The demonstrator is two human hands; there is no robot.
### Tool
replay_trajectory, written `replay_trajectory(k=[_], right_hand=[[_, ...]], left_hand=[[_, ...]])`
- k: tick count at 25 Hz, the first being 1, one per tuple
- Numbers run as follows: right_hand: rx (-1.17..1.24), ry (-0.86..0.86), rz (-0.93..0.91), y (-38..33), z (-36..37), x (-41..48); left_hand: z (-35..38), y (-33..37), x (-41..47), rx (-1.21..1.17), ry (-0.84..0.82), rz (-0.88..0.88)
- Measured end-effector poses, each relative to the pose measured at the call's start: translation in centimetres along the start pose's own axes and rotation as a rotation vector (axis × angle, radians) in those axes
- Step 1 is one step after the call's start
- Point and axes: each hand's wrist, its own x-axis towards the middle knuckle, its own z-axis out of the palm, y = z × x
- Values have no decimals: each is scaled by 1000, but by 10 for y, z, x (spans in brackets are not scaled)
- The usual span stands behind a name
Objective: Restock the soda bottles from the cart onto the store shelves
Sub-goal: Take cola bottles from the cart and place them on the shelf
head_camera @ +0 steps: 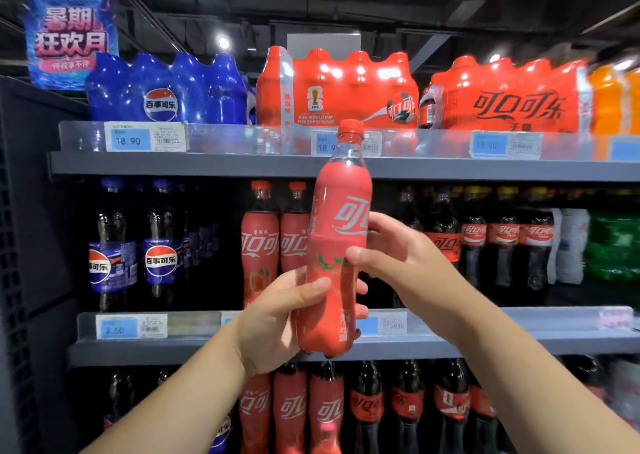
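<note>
Soda bottle (337, 245) held up, not yet shelved.
Your left hand (277, 318) grips it low, your right hand (398, 256) clasps its middle; matching bottles (259, 245) stand at nine o'clock.

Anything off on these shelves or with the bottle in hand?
Nothing stands out. The red-sleeved Coca-Cola bottle is capped, intact, leaning slightly, gripped by the left hand low and the right hand mid-body. Shelved bottles stand upright in rows; no spill visible.
</note>
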Motion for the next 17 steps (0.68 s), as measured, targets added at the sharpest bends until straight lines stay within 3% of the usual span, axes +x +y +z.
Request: replay_trajectory(k=[4, 6, 9, 11, 13, 17], right_hand=[[77, 58, 6, 7, 7, -2], [27, 204, -67, 9, 6, -3], [-213, 509, -158, 20, 2, -1], [-292, 598, -139, 29, 0, 4], [-323, 576, -127, 42, 4, 10], [-372, 532, -130, 73, 22, 22]], left_hand=[[7, -4, -2, -22, -34, -19], [11, -8, 3, 203, 142, 66], [-6, -10, 2, 728, 602, 327], [-33, -4, -6, 1077, 842, 497], [-62, -3, -14, 1243, 944, 538], [-97, -12, -15, 1315, 954, 383]])
